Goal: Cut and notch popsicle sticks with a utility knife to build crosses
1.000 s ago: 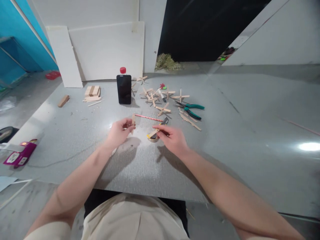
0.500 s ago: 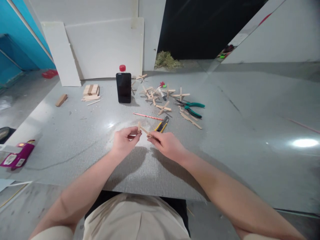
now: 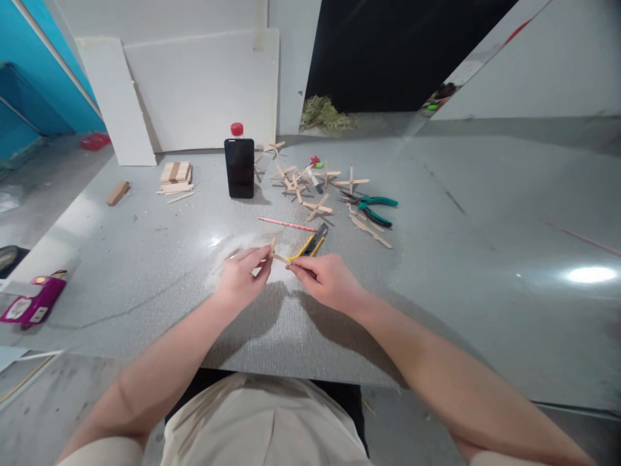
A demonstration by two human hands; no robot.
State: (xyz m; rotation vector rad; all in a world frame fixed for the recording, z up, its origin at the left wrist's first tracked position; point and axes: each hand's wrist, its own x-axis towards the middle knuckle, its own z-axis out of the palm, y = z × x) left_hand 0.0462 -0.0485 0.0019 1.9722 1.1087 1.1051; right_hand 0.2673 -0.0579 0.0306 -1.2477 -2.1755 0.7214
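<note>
**A:** What have the hands got?

**B:** The left hand (image 3: 240,279) pinches one of two short sticks (image 3: 275,254) between thumb and forefinger. The right hand (image 3: 326,279) is closed on the end of the other. The sticks cross between the fingertips, just above the worktop (image 3: 436,272).

**A:** And around them?

**B:** A knife (image 3: 316,239) lies just beyond the right hand, with a pink rod (image 3: 286,224) past it. Farther out are stick crosses (image 3: 317,208), pliers (image 3: 372,208) and a phone (image 3: 239,168) standing upright.

**A:** What might go wrong?

**B:** I'd judge the hold thin, since it is fingertips only. A twist could slip the sticks out of square or drop one. A stray knuckle might also brush the knife, and I can't tell whether its blade is out.
</note>
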